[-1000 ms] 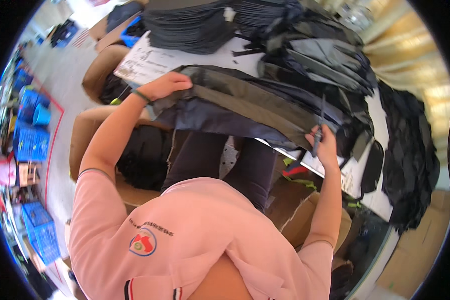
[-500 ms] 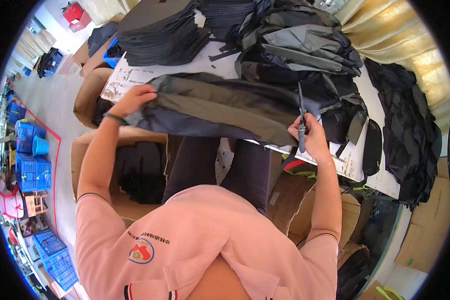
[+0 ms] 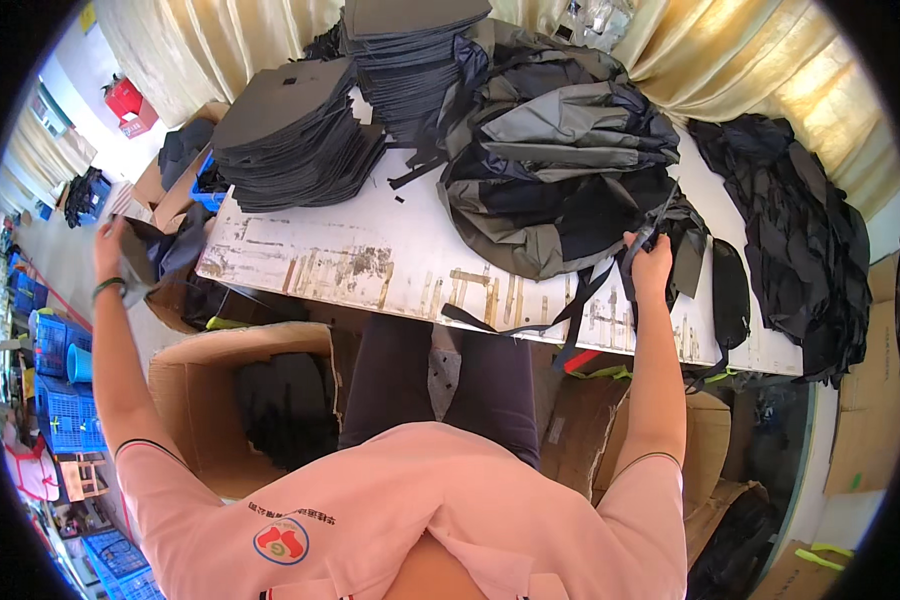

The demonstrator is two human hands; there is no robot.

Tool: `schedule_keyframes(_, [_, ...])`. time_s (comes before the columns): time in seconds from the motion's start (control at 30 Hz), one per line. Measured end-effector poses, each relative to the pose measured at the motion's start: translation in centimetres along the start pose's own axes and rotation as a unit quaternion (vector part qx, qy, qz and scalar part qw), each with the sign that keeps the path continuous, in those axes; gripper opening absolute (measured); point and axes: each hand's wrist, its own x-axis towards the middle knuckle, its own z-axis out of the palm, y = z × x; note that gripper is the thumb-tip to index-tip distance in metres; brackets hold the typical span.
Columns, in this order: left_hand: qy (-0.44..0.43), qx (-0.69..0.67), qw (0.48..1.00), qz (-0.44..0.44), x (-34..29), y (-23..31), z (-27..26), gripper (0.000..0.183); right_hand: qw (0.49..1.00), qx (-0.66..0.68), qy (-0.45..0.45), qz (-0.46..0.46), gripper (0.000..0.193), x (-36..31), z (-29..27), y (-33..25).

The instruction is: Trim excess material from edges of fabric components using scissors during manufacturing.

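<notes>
My left hand (image 3: 110, 250) is stretched out to the far left, slightly blurred, its fingers closed at the edge of a dark grey and black fabric piece (image 3: 173, 250). That piece hangs bunched over an open cardboard box beside the table. Over the right part of the table, my right hand (image 3: 651, 265) is closed round a pair of scissors (image 3: 660, 222), blades pointing up and away from me. Close by lies a heap of black and grey sewn fabric pieces (image 3: 560, 140), with dark straps (image 3: 530, 328) trailing toward the table's front edge.
Stacks of dark flat panels (image 3: 285, 135) stand on the worn white table (image 3: 370, 270). More dark fabric (image 3: 790, 230) is piled at the right. An open cardboard box (image 3: 195, 385) holding dark pieces sits below the front edge. Blue crates (image 3: 70, 410) line the left side.
My left hand has carried the fabric piece from in front of me to the far left. My right hand has let go of that piece, keeps the scissors, and has moved slightly right.
</notes>
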Motion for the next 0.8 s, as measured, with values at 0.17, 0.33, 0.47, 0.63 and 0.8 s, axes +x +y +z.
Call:
schedule_keyframes(0.17, [-0.098,-0.117,0.954,0.259,-17.8,20.0,12.2,0.027,0.984,-0.117,0.134,-0.02,0.043,3.5,-1.9,1.3])
schedule_keyframes(0.33, [-0.422,-0.166,0.759,0.468,-32.2,31.7,19.5,0.019,0.974,-0.218,0.001,-0.062,0.04,5.4,-1.3,2.4])
schedule_keyframes(0.47, [-0.488,-0.239,0.693,0.474,-39.3,37.6,24.9,0.032,0.98,-0.191,-0.01,-0.056,0.037,5.9,-1.7,0.2])
schedule_keyframes(0.63, [-0.385,-0.317,0.71,0.497,-43.1,47.1,25.8,0.066,0.976,0.009,-0.13,-0.175,0.03,4.4,-7.8,-11.0])
schedule_keyframes(0.8, [-0.296,-0.374,0.727,0.493,-43.1,54.1,24.9,0.084,0.925,0.116,-0.225,-0.284,0.033,1.5,-14.1,-22.1])
